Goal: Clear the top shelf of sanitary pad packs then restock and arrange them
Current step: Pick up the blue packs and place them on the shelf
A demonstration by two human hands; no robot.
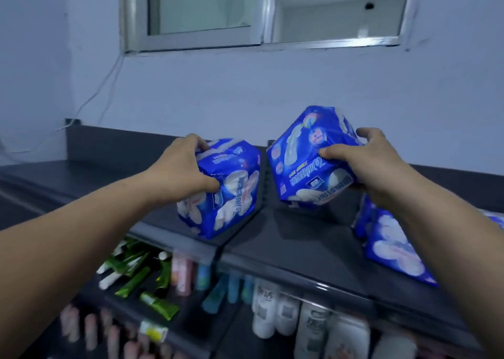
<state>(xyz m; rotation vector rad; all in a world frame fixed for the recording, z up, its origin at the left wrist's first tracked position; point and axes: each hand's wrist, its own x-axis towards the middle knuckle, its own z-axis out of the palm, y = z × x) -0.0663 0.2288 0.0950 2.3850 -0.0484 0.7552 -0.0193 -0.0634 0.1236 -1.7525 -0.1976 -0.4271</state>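
Observation:
My left hand [188,167] grips a blue sanitary pad pack [231,192] from above; the pack sits tilted on the dark top shelf [286,238], near its front edge. In my right hand [365,162] is a second blue pack [308,157], held tilted just above the shelf, thumb on its front face and fingers over its back. More blue packs [390,247] lie on the shelf at the right, partly hidden under my right forearm.
A window [267,12] is set in the wall behind the shelf, and a cable [103,86] runs down the wall at left. Lower shelves hold green tubes [136,274], pink and blue tubes [182,274] and white bottles [300,320].

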